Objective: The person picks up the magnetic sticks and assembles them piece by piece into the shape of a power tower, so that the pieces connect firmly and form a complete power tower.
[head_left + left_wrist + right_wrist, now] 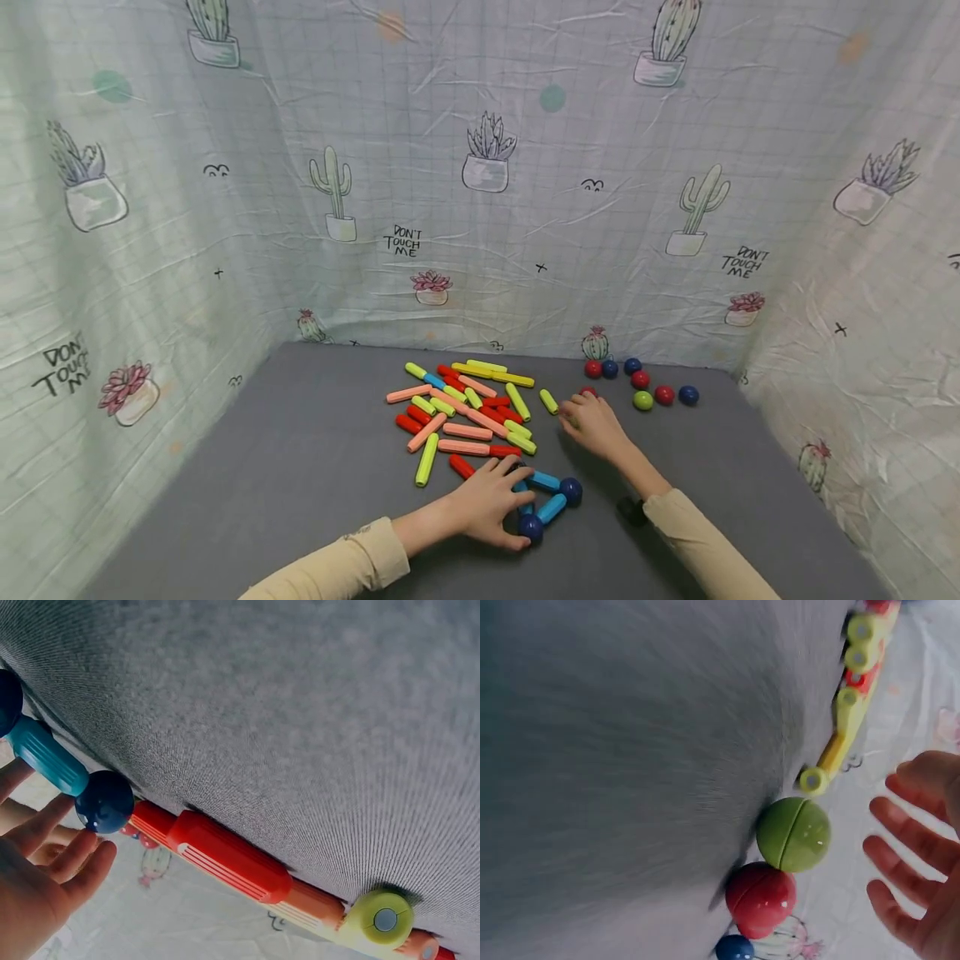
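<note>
My left hand spreads its fingers over a triangle of light-blue sticks joined by dark-blue balls. Its thumb is at the near dark-blue ball, while its fingers reach over the far corner and partly hide it. In the left wrist view, fingertips touch a dark-blue ball beside a blue stick. My right hand hovers with loosely bent fingers by a green ball, mostly covered in the head view. A red ball lies beside that green one; the right wrist view shows the fingers apart from both.
Left of the right hand lies a spread of red, salmon, yellow and lime sticks. Several balls, among them a green one and a blue one, lie at the back right. A cactus-print curtain surrounds the grey table.
</note>
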### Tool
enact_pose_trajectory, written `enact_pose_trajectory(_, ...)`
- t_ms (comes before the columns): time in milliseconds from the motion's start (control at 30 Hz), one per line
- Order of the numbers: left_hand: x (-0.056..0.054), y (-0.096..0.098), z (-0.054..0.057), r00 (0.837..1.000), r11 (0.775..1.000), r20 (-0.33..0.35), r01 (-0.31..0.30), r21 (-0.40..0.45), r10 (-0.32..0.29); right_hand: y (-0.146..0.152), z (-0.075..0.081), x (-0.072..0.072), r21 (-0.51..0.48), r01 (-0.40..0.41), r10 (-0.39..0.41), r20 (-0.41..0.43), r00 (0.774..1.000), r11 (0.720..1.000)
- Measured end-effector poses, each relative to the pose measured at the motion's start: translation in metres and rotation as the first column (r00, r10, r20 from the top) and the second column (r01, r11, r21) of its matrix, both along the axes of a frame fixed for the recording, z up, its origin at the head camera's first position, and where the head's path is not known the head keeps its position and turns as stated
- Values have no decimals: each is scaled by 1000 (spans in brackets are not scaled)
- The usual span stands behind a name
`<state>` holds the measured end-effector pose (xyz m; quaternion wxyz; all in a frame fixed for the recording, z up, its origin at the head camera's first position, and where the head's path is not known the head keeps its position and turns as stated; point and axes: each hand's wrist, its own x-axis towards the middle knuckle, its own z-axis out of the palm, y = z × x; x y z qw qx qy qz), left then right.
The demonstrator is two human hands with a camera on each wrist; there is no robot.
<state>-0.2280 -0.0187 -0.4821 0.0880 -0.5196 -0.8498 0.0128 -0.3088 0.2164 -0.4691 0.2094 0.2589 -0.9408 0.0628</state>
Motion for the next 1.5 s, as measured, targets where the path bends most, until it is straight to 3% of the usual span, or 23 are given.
enact_pose_trajectory(167, -2, -1, 0, 1000, 1000, -18, -2, 6, 2, -15, -5, -38, 60, 127, -132, 80, 988, 990)
enact_pose_trajectory(333, -1, -2, -1, 1000, 1000, -12, -13, -7, 13, -23, -10, -57, 129, 153, -178, 209, 962, 980)
enact_pose_trajectory(600, 0, -3, -7, 1000, 999, -5, -25, -25, 25, -25, -20, -63, 183, 128, -169, 231, 958, 975)
enact_pose_trajectory(867, -1, -2, -6, 999, 999, -19, -31, -16, 30, -22, -19, -61, 121, 113, -138, 226, 964, 986)
enact_pose_trajectory(1033, 1, -3, -4, 999, 999, -8, -49, -12, 49, -15, -16, -49, -30, 87, -78, 221, 972, 996)
enact_pose_trajectory(1200, 3, -2, -2, 998, 998, 13, -57, -10, 57, -2, -8, -19, -219, -27, 74, 210, 975, 975)
enact_pose_trajectory(1367, 4, -3, -2, 998, 998, 16, -63, -4, 63, 10, 1, 14, -334, -205, 291, 233, 928, 920)
enact_pose_trajectory(1500, 4, -4, -3, 998, 998, 1, -66, -1, 66, 20, 4, 35, -327, -295, 371, 200, 907, 898)
